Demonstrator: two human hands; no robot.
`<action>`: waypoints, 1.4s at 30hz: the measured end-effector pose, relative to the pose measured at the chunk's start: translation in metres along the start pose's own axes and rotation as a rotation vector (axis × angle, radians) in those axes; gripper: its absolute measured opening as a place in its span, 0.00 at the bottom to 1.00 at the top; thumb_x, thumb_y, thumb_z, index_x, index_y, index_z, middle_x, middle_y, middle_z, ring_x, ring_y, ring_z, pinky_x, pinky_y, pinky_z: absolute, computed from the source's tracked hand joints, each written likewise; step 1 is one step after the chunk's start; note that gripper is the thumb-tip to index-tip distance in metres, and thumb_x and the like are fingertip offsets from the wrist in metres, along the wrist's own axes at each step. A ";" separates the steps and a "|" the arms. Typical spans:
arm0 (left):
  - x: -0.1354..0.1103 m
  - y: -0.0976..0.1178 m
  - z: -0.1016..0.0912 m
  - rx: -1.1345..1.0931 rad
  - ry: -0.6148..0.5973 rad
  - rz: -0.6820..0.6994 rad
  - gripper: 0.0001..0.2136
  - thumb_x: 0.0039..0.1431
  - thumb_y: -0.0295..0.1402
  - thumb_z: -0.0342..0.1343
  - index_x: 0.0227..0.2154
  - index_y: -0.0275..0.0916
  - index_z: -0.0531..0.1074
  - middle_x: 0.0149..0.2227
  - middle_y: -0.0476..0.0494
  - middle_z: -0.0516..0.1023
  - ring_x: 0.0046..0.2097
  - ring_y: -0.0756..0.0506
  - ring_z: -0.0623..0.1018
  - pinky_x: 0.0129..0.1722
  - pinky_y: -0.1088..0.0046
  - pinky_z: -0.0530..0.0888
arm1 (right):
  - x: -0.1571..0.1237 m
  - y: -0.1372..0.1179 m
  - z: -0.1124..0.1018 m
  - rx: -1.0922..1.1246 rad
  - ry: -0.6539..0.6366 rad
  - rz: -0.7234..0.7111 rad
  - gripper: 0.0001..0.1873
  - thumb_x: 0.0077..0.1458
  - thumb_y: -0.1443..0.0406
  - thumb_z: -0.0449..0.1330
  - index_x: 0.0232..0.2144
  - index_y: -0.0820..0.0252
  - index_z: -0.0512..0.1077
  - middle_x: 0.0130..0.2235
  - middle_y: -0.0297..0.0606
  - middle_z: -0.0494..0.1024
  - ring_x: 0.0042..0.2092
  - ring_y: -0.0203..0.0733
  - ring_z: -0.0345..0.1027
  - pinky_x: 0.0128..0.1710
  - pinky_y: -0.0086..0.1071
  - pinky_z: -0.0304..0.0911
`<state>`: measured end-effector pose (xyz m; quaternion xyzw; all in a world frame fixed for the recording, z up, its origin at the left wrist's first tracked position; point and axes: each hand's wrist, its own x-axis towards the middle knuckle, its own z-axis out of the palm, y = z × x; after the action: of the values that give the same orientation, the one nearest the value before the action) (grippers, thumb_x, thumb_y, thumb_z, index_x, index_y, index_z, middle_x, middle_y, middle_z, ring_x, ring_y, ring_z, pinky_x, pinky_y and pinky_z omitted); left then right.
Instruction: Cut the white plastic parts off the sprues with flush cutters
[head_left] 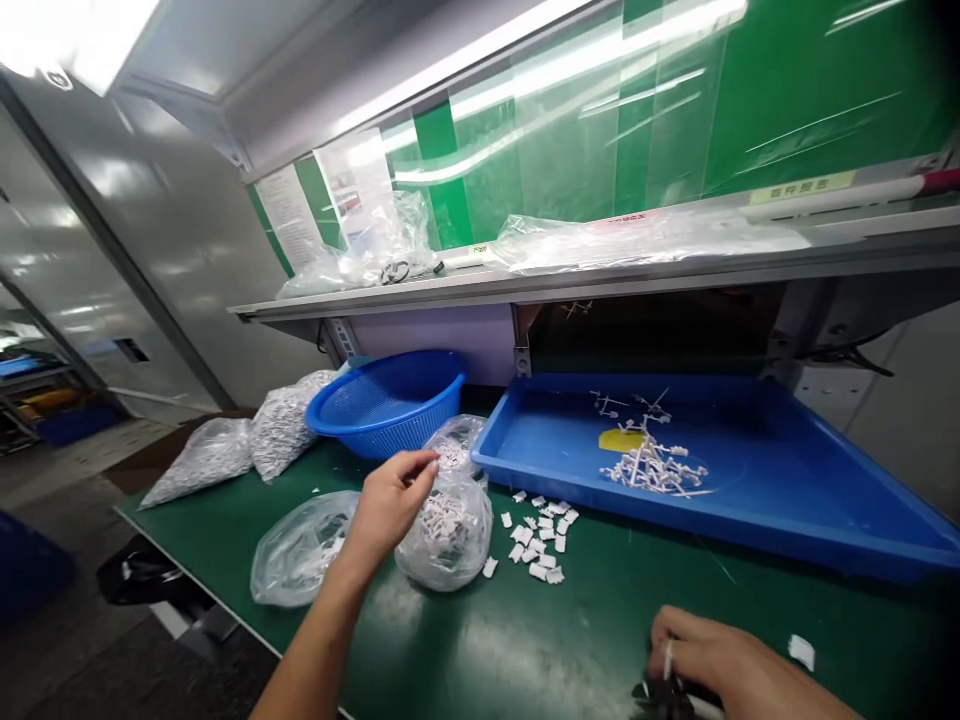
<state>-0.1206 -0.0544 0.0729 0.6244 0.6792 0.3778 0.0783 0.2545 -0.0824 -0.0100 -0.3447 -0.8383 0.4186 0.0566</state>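
Note:
My left hand [390, 495] hovers over a clear plastic bag [447, 530] of small white plastic parts, fingertips pinched together at the bag's opening; what they hold, if anything, is too small to name. My right hand [712, 660] rests low on the green table [540, 640], curled around a dark tool [664, 695] with a thin white piece between the fingers. Several loose white parts [540, 545] lie beside the bag. A blue tray [787, 500] holds white sprue pieces [649, 465].
A blue round basket [386, 400] stands behind the bag. More bags of white parts [247, 445] lie at the left, and a nearly flat clear bag [300, 550] near the table edge. A shelf [600, 275] with plastic bags runs overhead. One white part [801, 650] lies right.

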 end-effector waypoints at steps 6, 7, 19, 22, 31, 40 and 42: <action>-0.031 -0.007 0.022 0.002 0.099 0.085 0.14 0.58 0.43 0.56 0.42 0.42 0.78 0.46 0.43 0.76 0.42 0.43 0.76 0.44 0.68 0.72 | 0.006 0.009 -0.001 0.130 0.270 0.032 0.09 0.59 0.62 0.54 0.29 0.57 0.70 0.33 0.35 0.71 0.35 0.39 0.65 0.36 0.31 0.57; -0.036 0.005 0.031 -0.063 0.158 0.071 0.13 0.59 0.43 0.56 0.41 0.41 0.78 0.44 0.43 0.77 0.43 0.44 0.76 0.44 0.69 0.72 | 0.007 0.011 -0.004 0.203 0.296 0.036 0.08 0.58 0.62 0.55 0.29 0.58 0.71 0.33 0.34 0.71 0.35 0.39 0.64 0.37 0.31 0.57; -0.084 0.119 0.163 -1.200 -1.015 -0.480 0.15 0.59 0.41 0.59 0.37 0.31 0.72 0.35 0.39 0.76 0.32 0.51 0.75 0.25 0.82 0.72 | 0.001 0.037 -0.017 1.432 0.352 -0.302 0.07 0.50 0.63 0.62 0.32 0.61 0.71 0.35 0.37 0.68 0.34 0.38 0.63 0.36 0.33 0.57; -0.074 0.120 0.168 -1.220 -1.040 -0.489 0.14 0.56 0.37 0.64 0.38 0.31 0.73 0.36 0.38 0.76 0.32 0.51 0.75 0.24 0.83 0.73 | 0.000 0.042 -0.023 1.427 0.359 -0.289 0.06 0.50 0.64 0.62 0.30 0.62 0.71 0.34 0.37 0.68 0.33 0.37 0.63 0.35 0.33 0.58; -0.064 0.115 0.195 -1.260 -1.257 -0.276 0.12 0.52 0.36 0.66 0.31 0.30 0.75 0.26 0.41 0.75 0.21 0.52 0.74 0.15 0.82 0.72 | 0.005 0.047 -0.022 1.492 0.305 -0.375 0.11 0.47 0.61 0.64 0.30 0.63 0.73 0.46 0.40 0.68 0.36 0.40 0.67 0.35 0.34 0.62; -0.045 0.118 0.163 -1.129 -0.722 -0.221 0.12 0.49 0.35 0.68 0.32 0.35 0.74 0.30 0.45 0.77 0.27 0.50 0.74 0.24 0.76 0.76 | -0.020 0.040 -0.065 0.441 0.843 0.096 0.09 0.58 0.61 0.55 0.38 0.59 0.70 0.41 0.40 0.74 0.41 0.43 0.67 0.45 0.38 0.60; -0.045 0.119 0.159 -0.958 -0.584 -0.158 0.10 0.51 0.35 0.66 0.33 0.35 0.75 0.30 0.46 0.76 0.27 0.50 0.74 0.28 0.74 0.76 | -0.021 0.030 -0.062 0.116 0.824 0.089 0.04 0.56 0.65 0.54 0.33 0.58 0.68 0.40 0.38 0.73 0.41 0.43 0.65 0.43 0.37 0.59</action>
<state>0.0741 -0.0370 0.0173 0.5450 0.4265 0.4485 0.5656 0.3097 -0.0423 0.0114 -0.5156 -0.7049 0.2943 0.3881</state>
